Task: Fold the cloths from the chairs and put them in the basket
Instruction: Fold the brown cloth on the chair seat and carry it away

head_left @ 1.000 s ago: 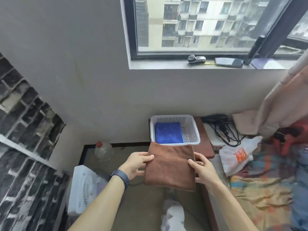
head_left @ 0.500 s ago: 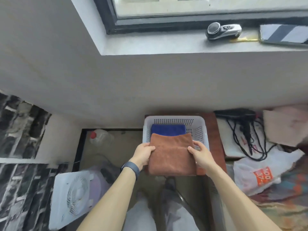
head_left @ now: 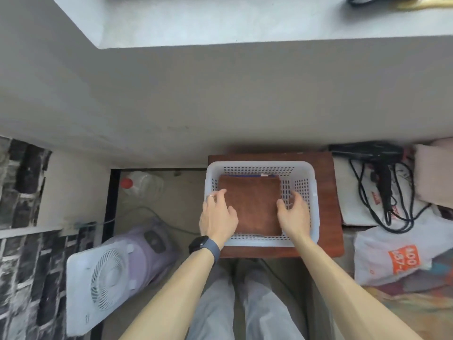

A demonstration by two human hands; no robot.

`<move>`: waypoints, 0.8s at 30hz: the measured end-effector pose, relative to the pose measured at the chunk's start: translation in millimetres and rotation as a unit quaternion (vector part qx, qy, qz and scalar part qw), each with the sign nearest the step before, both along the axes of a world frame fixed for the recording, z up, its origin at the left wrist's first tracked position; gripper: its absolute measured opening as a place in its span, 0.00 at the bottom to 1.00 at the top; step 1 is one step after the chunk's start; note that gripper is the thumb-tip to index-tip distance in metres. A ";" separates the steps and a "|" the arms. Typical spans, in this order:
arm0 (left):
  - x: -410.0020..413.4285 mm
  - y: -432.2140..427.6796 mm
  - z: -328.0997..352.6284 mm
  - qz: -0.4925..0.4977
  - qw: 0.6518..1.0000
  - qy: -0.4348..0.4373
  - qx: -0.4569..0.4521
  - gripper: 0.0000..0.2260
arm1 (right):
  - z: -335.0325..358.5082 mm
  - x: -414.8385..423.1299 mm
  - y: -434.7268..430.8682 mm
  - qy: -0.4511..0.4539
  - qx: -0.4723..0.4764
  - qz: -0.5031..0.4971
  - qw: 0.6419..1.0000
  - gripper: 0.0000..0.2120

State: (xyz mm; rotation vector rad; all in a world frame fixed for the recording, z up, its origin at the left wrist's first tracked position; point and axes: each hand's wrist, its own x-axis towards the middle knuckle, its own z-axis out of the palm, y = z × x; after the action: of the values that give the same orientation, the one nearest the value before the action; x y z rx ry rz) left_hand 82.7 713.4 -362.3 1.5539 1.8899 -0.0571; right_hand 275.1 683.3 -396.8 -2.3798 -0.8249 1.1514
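A folded brown cloth (head_left: 255, 204) lies flat inside the white perforated basket (head_left: 309, 192). It covers a blue cloth (head_left: 245, 176), of which only a thin strip shows at the far edge. My left hand (head_left: 217, 217) is at the brown cloth's left edge, fingers loosely extended over the basket's left wall and thumb touching the cloth. My right hand (head_left: 294, 217) is inside the basket at the cloth's right edge, fingers relaxed and thumb against that edge. Neither hand grips the cloth.
The basket stands on a small brown wooden table (head_left: 328, 204) against the grey wall. To the left on the floor are a white fan (head_left: 105, 278) and a red-capped plastic bottle (head_left: 139, 185). To the right lie a black hair dryer with cables (head_left: 382, 173) and a white plastic bag (head_left: 392, 256).
Both hands carried the brown cloth forward and down into the basket onto the blue cloth, then loosened their hold. The view has tilted downward and moved closer.
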 end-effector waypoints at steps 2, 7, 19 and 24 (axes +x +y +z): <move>4.8 -5.6 -6.0 -0.094 0.991 0.045 0.080 0.23 | -2.7 -11.7 -7.4 -0.094 0.053 0.069 0.992 0.25; 22.7 3.4 -43.8 -0.194 0.972 0.030 0.127 0.26 | -30.2 -39.1 4.4 -0.212 0.102 0.302 0.924 0.26; 27.2 9.2 -116.2 -0.189 0.968 0.094 0.138 0.28 | -97.9 -22.1 10.0 -0.203 0.108 0.335 0.914 0.28; 22.9 15.7 -123.6 -0.187 0.968 0.091 0.142 0.29 | -104.0 -25.9 14.7 -0.202 0.116 0.333 0.913 0.28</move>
State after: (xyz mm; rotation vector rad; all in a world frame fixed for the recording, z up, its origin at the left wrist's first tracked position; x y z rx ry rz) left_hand 105.6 729.1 -486.0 2.1546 1.7726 -0.1030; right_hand 249.2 697.9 -500.8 -2.2086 -1.9051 0.6912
